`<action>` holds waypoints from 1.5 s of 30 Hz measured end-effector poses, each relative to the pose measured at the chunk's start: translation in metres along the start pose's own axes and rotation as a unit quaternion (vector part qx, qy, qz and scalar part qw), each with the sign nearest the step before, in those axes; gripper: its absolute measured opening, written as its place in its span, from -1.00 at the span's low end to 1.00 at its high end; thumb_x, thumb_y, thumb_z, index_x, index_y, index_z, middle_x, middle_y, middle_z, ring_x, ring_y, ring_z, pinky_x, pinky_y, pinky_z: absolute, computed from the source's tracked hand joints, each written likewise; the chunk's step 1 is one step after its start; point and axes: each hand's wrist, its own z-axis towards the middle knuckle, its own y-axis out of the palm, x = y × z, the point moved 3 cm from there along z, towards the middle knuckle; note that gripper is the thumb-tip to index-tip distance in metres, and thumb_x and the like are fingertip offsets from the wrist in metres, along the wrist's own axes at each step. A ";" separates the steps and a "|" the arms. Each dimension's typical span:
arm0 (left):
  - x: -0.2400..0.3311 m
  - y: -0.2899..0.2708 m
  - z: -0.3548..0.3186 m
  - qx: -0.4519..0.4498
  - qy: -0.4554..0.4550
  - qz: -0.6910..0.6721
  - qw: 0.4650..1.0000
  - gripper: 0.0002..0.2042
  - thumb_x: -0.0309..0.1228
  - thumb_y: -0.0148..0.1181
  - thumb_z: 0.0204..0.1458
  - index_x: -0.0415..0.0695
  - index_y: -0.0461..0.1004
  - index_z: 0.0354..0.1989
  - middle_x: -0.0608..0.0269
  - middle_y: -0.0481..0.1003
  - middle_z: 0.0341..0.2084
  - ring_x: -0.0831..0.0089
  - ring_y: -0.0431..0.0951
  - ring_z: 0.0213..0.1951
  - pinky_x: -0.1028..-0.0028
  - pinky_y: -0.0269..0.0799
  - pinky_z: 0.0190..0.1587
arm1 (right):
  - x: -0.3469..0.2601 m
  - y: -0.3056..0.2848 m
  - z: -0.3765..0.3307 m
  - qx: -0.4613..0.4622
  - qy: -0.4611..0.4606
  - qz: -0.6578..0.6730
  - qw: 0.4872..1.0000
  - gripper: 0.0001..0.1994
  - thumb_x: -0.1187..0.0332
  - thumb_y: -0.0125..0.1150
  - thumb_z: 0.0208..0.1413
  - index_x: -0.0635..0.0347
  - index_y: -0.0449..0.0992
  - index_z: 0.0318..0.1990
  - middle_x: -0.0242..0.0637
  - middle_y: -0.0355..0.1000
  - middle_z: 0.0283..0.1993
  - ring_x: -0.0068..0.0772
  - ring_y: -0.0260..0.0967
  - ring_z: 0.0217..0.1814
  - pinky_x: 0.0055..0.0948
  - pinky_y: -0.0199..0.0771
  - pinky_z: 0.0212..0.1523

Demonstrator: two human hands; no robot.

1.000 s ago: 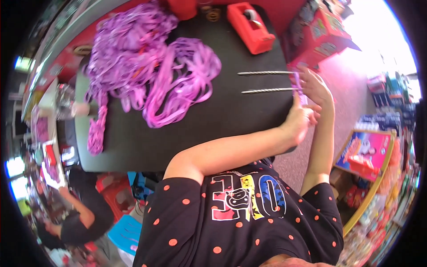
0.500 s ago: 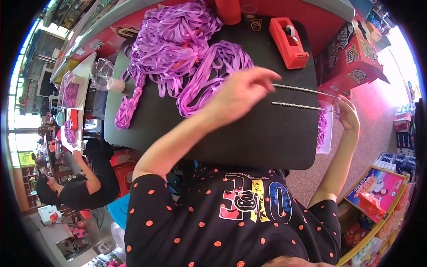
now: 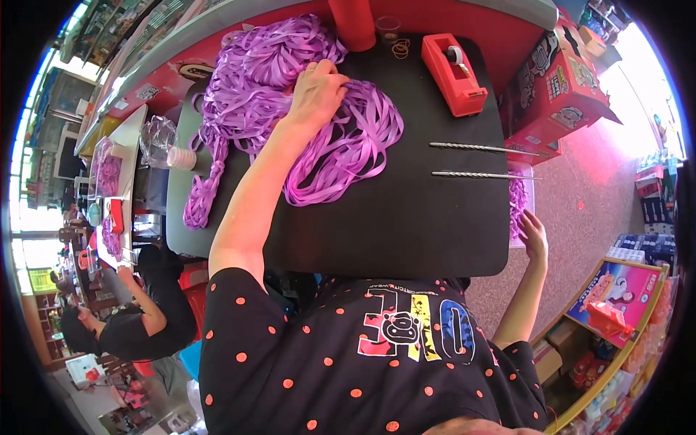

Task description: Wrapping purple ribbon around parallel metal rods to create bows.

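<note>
The left hand (image 3: 317,90) rests on the heaped purple ribbon (image 3: 250,80) atop the black table (image 3: 406,225), its fingertips buried, so whether it grips any strand cannot be told; the right hand (image 3: 533,235) (fingers parted, nothing visibly in it) hangs beside one tub (image 3: 532,196), partly hidden by the tabletop. Two metal rods (image 3: 467,146) overhang the edge; one red tape dispenser (image 3: 457,83) sits beyond them
</note>
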 end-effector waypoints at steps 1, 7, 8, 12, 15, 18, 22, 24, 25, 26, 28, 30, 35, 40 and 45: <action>0.000 -0.005 -0.001 0.023 0.011 0.000 1.000 -0.82 -0.46 0.23 -0.13 -0.15 0.59 -0.30 0.15 0.43 -0.35 0.16 0.44 -0.24 0.30 0.34 -0.15 | 0.010 -0.002 -0.008 0.009 -0.001 0.012 1.000 -0.56 0.23 0.14 0.13 -0.02 0.33 0.18 -0.45 0.41 0.08 -0.51 0.36 0.05 -0.43 0.28 -0.09; 0.012 -0.065 -0.029 0.010 -0.090 -0.220 0.971 -0.84 -0.46 0.22 -0.03 -0.17 0.59 -0.26 0.16 0.51 -0.28 0.30 0.51 -0.19 0.44 0.37 -0.09 | 0.038 -0.018 -0.053 0.067 0.008 0.112 0.991 -0.60 0.27 0.09 0.17 0.04 0.33 0.17 -0.33 0.39 0.12 -0.42 0.37 0.09 -0.44 0.32 -0.07; 0.019 -0.081 -0.039 -0.014 -0.113 -0.288 0.951 -0.85 -0.45 0.21 -0.01 -0.18 0.59 -0.27 0.15 0.53 -0.29 0.34 0.53 -0.22 0.45 0.38 -0.10 | 0.042 -0.021 -0.058 0.069 0.010 0.114 0.991 -0.60 0.27 0.09 0.17 0.04 0.33 0.17 -0.33 0.39 0.12 -0.42 0.37 0.09 -0.44 0.32 -0.07; 0.037 -0.147 -0.106 -0.307 -0.087 -0.468 0.824 -0.84 -0.44 0.25 -0.05 -0.22 0.58 -0.29 0.14 0.56 -0.33 0.44 0.54 -0.28 0.49 0.40 -0.18 | 0.042 -0.023 -0.068 0.100 -0.023 0.210 0.972 -0.62 0.30 0.08 0.18 0.11 0.34 0.14 -0.26 0.41 0.08 -0.39 0.38 0.08 -0.50 0.33 -0.09; 0.053 -0.182 -0.151 -0.488 -0.008 -0.447 0.750 -0.85 -0.40 0.25 -0.04 -0.16 0.60 -0.30 0.20 0.56 -0.42 0.33 0.54 -0.35 0.46 0.43 -0.21 | 0.032 -0.026 -0.068 0.127 -0.075 0.260 0.954 -0.64 0.34 0.09 0.17 0.19 0.35 0.11 -0.21 0.43 0.06 -0.43 0.40 0.02 -0.56 0.33 -0.15; 0.064 -0.218 -0.185 -0.418 0.122 -0.525 0.731 -0.82 -0.39 0.21 0.01 -0.14 0.60 -0.22 0.20 0.54 -0.51 0.28 0.53 -0.41 0.45 0.44 -0.22 | 0.016 -0.041 -0.063 0.154 -0.202 0.321 0.913 -0.68 0.38 0.09 0.16 0.24 0.38 0.06 -0.21 0.45 0.01 -0.48 0.40 -0.01 -0.62 0.32 -0.18; 0.095 -0.262 -0.170 -0.345 0.128 -0.618 0.695 -0.79 -0.43 0.20 0.00 -0.21 0.58 -0.18 0.22 0.47 -0.57 0.31 0.50 -0.48 0.45 0.43 -0.29 | -0.077 -0.013 -0.095 0.288 -0.343 0.287 0.847 -0.73 0.43 0.09 0.14 0.28 0.42 0.00 -0.21 0.46 -0.07 -0.50 0.39 -0.03 -0.62 0.35 -0.15; 0.101 -0.229 -0.135 -0.278 0.041 -0.462 0.842 -0.74 -0.47 0.21 -0.04 -0.17 0.55 -0.13 0.23 0.45 -0.57 0.31 0.48 -0.48 0.42 0.39 -0.35 | -0.135 0.018 -0.147 0.274 -0.405 0.244 0.838 -0.73 0.46 0.07 0.13 0.32 0.42 0.00 -0.19 0.46 -0.08 -0.48 0.38 -0.02 -0.60 0.36 -0.13; 0.121 -0.217 -0.116 -0.292 0.033 -0.370 0.881 -0.72 -0.48 0.20 -0.05 -0.15 0.54 -0.10 0.21 0.44 -0.55 0.30 0.47 -0.47 0.41 0.36 -0.37 | -0.157 0.038 -0.162 0.235 -0.424 0.226 0.845 -0.72 0.48 0.05 0.13 0.34 0.41 0.00 -0.17 0.45 -0.06 -0.47 0.38 -0.01 -0.59 0.36 -0.12; 0.141 -0.206 -0.097 -0.300 0.024 -0.273 0.914 -0.70 -0.48 0.19 -0.05 -0.13 0.52 -0.08 0.19 0.44 -0.53 0.29 0.47 -0.46 0.40 0.34 -0.40 | -0.175 0.063 -0.179 0.146 -0.442 0.207 0.861 -0.71 0.50 0.02 0.14 0.36 0.39 0.02 -0.14 0.44 -0.03 -0.46 0.38 -0.02 -0.59 0.38 -0.14; 0.168 -0.167 -0.071 -0.227 0.062 -0.287 0.929 -0.72 -0.49 0.22 -0.06 -0.12 0.54 -0.11 0.18 0.43 -0.59 0.36 0.46 -0.56 0.44 0.34 -0.46 | -0.206 0.115 -0.213 -0.045 -0.439 0.150 0.885 -0.68 0.52 -0.04 0.14 0.39 0.36 0.06 -0.10 0.41 0.03 -0.44 0.40 -0.04 -0.59 0.41 -0.20; 0.192 -0.140 -0.044 -0.191 0.097 -0.379 0.900 -0.72 -0.47 0.20 -0.01 -0.13 0.51 -0.08 0.16 0.46 -0.55 0.42 0.46 -0.55 0.49 0.36 -0.45 | -0.228 0.151 -0.240 -0.194 -0.396 0.123 0.889 -0.66 0.50 -0.06 0.16 0.38 0.34 0.10 -0.06 0.40 0.06 -0.45 0.42 -0.10 -0.61 0.43 -0.27; 0.260 -0.100 0.031 -0.230 0.099 -0.504 0.827 -0.70 -0.49 0.14 0.05 -0.22 0.39 -0.02 0.26 0.52 -0.52 0.63 0.48 -0.47 0.61 0.37 -0.41 | -0.236 0.120 -0.237 -0.244 -0.335 0.056 0.908 -0.67 0.43 0.14 0.12 0.35 0.41 0.03 -0.29 0.49 -0.19 -0.60 0.40 -0.26 -0.66 0.40 -0.34; 0.300 -0.062 0.083 -0.230 0.187 -0.501 0.813 -0.80 -0.44 0.17 0.03 -0.29 0.47 -0.21 0.29 0.51 -0.57 0.66 0.47 -0.49 0.63 0.36 -0.42 | -0.239 0.058 -0.237 -0.007 -0.414 -0.087 0.906 -0.82 0.47 0.21 0.06 0.33 0.51 -0.18 -0.40 0.48 -0.30 -0.69 0.37 -0.29 -0.68 0.38 -0.26; 0.329 -0.009 0.121 -0.275 0.254 -0.496 0.783 -0.82 -0.39 0.17 0.06 -0.27 0.55 -0.29 0.32 0.51 -0.56 0.66 0.44 -0.49 0.60 0.36 -0.39 | -0.243 0.016 -0.220 0.145 -0.442 -0.191 0.864 -0.83 0.42 0.21 0.06 0.32 0.54 -0.22 -0.38 0.50 -0.36 -0.67 0.39 -0.30 -0.63 0.39 -0.27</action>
